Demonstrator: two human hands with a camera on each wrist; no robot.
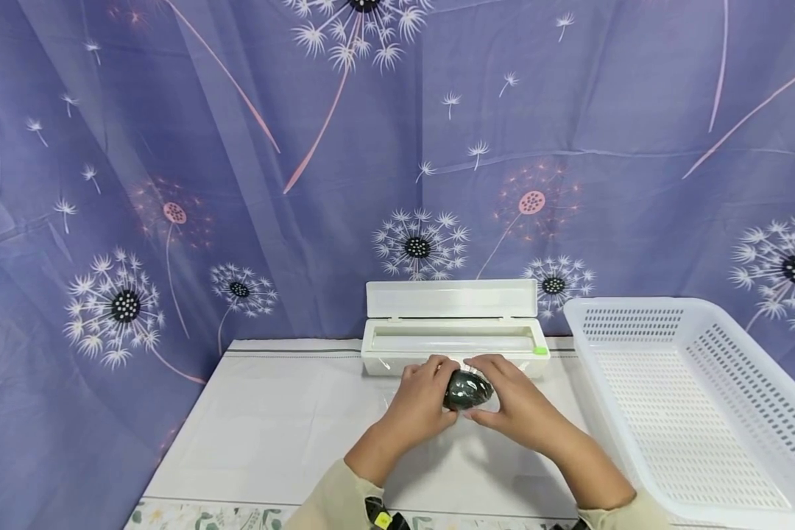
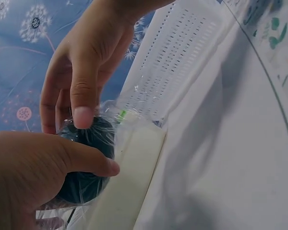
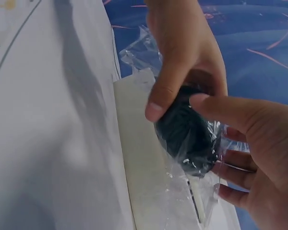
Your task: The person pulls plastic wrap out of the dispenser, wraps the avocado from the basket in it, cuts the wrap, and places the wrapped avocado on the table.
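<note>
The fingers (image 2: pixel 84 108) of the right hand (image 1: pixel 513 405) are curling over the top of a dark, rounded, egg-shaped object (image 1: pixel 467 390) that is sitting inside clear, crinkled plastic film (image 3: pixel 194 184); the thumb is pressing on its near side. The left hand (image 1: pixel 420 401) is gripping the same object from nine o'clock, its thumb (image 3: pixel 158 103) lying across the dark surface and its other fingers wrapped behind. In the wrist views the film is clinging around the object and bunching loosely below it. Both hands are meeting at the middle of the white surface (image 1: pixel 271 434), holding the wrapped object just in front of the dispenser.

At twelve o'clock from the hands, touching distance away, a long white plastic film-dispenser box (image 1: pixel 453 346) is lying with its hinged lid (image 1: pixel 450 298) standing open; a small green slider tab (image 1: pixel 540 350) is sitting at its right end. No brand, label or writing can be read on it.

At three o'clock a white perforated plastic basket (image 1: pixel 695 412) is resting on the surface, well apart from the hands. The near edge of the surface is showing a leaf-patterned border (image 1: pixel 212 515). Behind everything a purple curtain printed with white dandelion heads (image 1: pixel 172 184) is hanging. Pale beige sleeves (image 1: pixel 331 500) are covering both forearms.
</note>
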